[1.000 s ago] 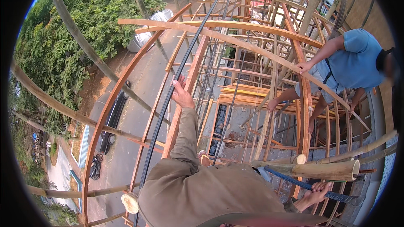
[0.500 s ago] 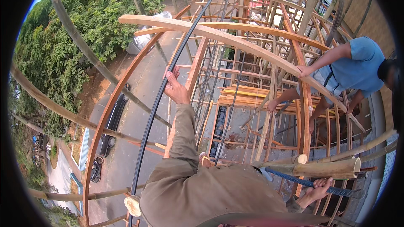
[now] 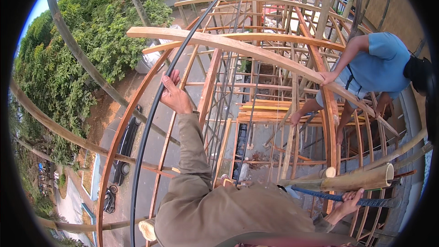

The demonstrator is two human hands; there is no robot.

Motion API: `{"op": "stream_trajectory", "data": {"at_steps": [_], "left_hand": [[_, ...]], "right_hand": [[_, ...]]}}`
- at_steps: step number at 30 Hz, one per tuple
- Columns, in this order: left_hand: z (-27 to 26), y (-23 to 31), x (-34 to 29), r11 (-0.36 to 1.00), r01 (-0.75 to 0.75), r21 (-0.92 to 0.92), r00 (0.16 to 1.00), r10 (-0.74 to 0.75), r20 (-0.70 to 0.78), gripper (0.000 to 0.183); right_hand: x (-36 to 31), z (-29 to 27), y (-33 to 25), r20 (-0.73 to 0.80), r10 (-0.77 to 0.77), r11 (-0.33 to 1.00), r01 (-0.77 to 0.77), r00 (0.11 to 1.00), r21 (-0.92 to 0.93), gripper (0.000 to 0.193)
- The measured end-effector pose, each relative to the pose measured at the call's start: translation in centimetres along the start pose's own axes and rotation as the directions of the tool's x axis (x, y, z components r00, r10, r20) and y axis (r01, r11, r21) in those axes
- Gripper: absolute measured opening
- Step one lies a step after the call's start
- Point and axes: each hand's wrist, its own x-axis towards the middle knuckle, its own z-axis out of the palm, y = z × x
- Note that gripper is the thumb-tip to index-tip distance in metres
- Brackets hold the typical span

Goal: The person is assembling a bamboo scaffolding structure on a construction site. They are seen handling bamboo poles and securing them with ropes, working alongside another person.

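1. At the left of my view, out over the road (image 3: 153, 150), my left hand (image 3: 176, 95) is about half open, its thumb against a long black rod (image 3: 147, 124). Whether the fingers close round it, I cannot tell.

2. Low on the right, my right hand (image 3: 348, 205) has its fingers wrapped round a dark-blue bar (image 3: 322, 194), just below a cut bamboo pole (image 3: 359, 179).

3. What could go wrong, as I judge it: with so light a hold, the rod could slip or roll off my thumb and swing toward the road, where a black car (image 3: 127, 144) stands. Its great length would cause that, as any sway at the far end would pull against one loosely curled hand. Leaning outward could also cost me my balance.

4. Lengthwise, the rod's axis runs from the lower edge, left of my body, up and rightward past my left hand and away to the top edge, where it leaves view. Its bow may be partly the lens.

5. Beyond my hand, the rod crosses a pale wooden board (image 3: 256, 52) in view; whether they touch, I cannot tell.

6. Farther right, a co-worker (image 3: 388, 64) in a blue shirt has hold of that board, which slants from upper left to lower right.
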Motion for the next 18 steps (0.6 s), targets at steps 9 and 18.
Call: {"op": "stream_trajectory", "data": {"at_steps": [9, 18], "left_hand": [[0.3, 2.6, 5.8, 1.000, -0.013, 0.004, 0.999, 0.013, -0.045, 0.038], [0.9, 4.3, 9.0, 0.993, -0.103, 0.052, 0.994, 0.105, -0.039, 0.036]], "right_hand": [[-0.4, 0.5, -0.4, -0.001, -0.028, 0.999, 0.028, 1.000, -0.040, 0.043], [-0.2, 0.4, 0.1, -0.025, -0.036, 0.999, 0.035, 0.999, -0.035, 0.043]]}}
